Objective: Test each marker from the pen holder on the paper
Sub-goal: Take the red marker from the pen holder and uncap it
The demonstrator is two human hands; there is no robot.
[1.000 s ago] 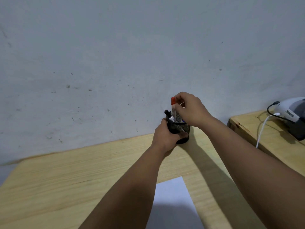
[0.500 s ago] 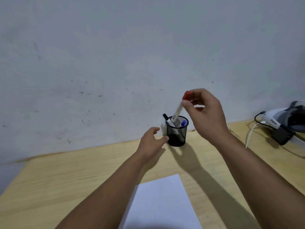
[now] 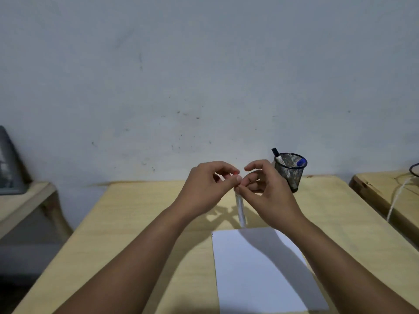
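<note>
A white marker (image 3: 240, 207) with a red cap hangs upright above the table, just beyond the far edge of the white paper (image 3: 260, 268). My right hand (image 3: 265, 191) pinches the marker's upper barrel. My left hand (image 3: 208, 186) grips the red cap (image 3: 236, 172) with its fingertips; only a sliver of red shows. Behind my right hand, near the wall, stands the black mesh pen holder (image 3: 291, 171). A black-capped marker (image 3: 277, 155) and a blue-capped marker (image 3: 300, 163) stick out of it.
The wooden table (image 3: 140, 223) runs up to a grey wall. A second table (image 3: 385, 189) at the right carries a white cable (image 3: 396, 200). At the left a low side table (image 3: 22, 205) holds a dark grey object (image 3: 9, 162).
My right hand lifted the red-capped marker out of the holder and brought it down toward the paper. My left hand left the holder and closed on the cap. The view shifted right.
</note>
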